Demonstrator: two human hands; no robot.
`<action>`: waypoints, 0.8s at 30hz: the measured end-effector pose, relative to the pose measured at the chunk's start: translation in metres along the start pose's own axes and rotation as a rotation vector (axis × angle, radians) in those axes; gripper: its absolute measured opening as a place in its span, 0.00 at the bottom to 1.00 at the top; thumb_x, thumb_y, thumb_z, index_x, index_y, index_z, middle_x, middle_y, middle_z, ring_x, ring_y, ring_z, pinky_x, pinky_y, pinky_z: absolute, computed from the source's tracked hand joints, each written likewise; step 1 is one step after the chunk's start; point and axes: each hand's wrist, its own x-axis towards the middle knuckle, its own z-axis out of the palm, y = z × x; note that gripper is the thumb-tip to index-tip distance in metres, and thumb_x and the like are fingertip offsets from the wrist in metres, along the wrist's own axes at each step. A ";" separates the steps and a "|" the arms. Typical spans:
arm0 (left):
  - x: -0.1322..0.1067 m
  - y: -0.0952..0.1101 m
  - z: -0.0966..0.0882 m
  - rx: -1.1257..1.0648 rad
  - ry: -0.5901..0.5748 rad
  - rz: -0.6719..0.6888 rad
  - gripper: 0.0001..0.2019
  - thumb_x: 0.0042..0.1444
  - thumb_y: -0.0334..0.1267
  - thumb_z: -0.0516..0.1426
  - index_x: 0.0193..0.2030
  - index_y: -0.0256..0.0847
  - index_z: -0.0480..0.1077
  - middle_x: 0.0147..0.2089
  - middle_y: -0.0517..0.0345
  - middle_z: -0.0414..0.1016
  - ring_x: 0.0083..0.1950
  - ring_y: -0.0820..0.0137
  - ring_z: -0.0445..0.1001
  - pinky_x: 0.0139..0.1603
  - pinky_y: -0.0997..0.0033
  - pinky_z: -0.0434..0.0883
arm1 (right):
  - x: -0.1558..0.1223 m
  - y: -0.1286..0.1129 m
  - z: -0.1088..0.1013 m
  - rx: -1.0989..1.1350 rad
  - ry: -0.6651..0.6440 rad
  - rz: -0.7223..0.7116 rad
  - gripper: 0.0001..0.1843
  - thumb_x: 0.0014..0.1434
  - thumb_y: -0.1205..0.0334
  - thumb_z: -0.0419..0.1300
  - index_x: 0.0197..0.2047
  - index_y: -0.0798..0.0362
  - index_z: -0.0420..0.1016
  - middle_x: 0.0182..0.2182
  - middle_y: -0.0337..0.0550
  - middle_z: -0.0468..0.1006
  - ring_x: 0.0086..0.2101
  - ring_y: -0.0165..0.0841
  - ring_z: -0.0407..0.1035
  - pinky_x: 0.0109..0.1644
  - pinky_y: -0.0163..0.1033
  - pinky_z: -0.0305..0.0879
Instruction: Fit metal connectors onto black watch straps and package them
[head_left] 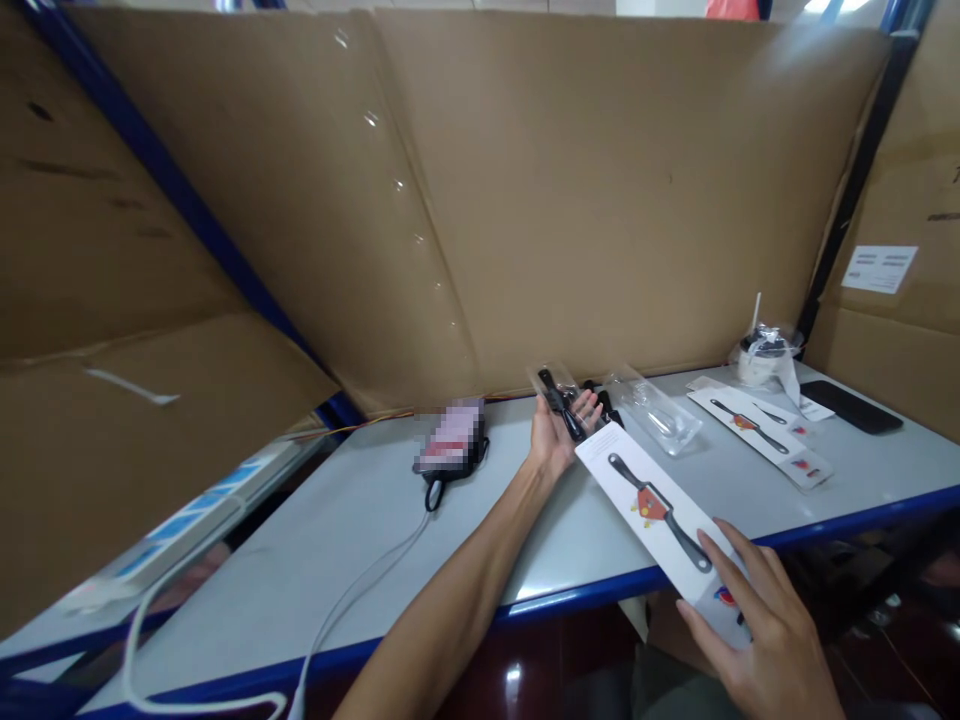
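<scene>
My left hand [556,432] reaches out over the grey table [360,540], palm up, with its fingers curled under a clear plastic blister [559,398] that has a black tool in it. My right hand [757,620] is near the table's front edge and grips the lower end of a long white backing card [660,512] printed with a black and red tool. The card's far end lies against the blister in my left hand.
An empty clear blister shell [654,408] and another printed card [757,432] lie to the right, with a bagged roll [761,355] and a black phone [851,405] beyond. A dark pouch [450,448] with a white cable [360,590] sits left. Cardboard walls [585,190] enclose the table.
</scene>
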 end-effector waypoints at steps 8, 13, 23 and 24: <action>-0.007 0.002 0.003 0.001 -0.007 0.044 0.30 0.68 0.61 0.41 0.54 0.38 0.71 0.59 0.34 0.75 0.58 0.53 0.78 0.51 0.52 0.80 | -0.008 -0.024 -0.007 -0.010 -0.015 -0.084 0.27 0.60 0.59 0.61 0.63 0.53 0.73 0.54 0.52 0.79 0.46 0.43 0.77 0.45 0.44 0.78; -0.007 0.004 0.002 0.006 -0.009 0.045 0.31 0.68 0.61 0.41 0.52 0.37 0.72 0.59 0.33 0.75 0.59 0.52 0.77 0.50 0.53 0.80 | -0.011 -0.026 -0.006 -0.010 0.018 -0.085 0.25 0.60 0.59 0.60 0.60 0.53 0.77 0.51 0.52 0.81 0.44 0.43 0.78 0.43 0.44 0.79; -0.004 0.006 0.001 -0.039 -0.015 0.059 0.26 0.69 0.59 0.42 0.42 0.40 0.69 0.56 0.37 0.76 0.57 0.56 0.79 0.54 0.49 0.78 | -0.006 -0.024 -0.009 0.014 -0.024 0.002 0.25 0.59 0.56 0.63 0.59 0.52 0.78 0.53 0.51 0.80 0.47 0.45 0.78 0.46 0.44 0.80; -0.004 0.006 0.001 -0.042 -0.009 0.054 0.26 0.69 0.59 0.42 0.42 0.40 0.69 0.56 0.37 0.76 0.57 0.55 0.79 0.54 0.48 0.78 | -0.006 -0.025 -0.008 0.014 -0.020 0.001 0.25 0.59 0.56 0.63 0.59 0.52 0.78 0.53 0.52 0.80 0.47 0.45 0.78 0.46 0.44 0.80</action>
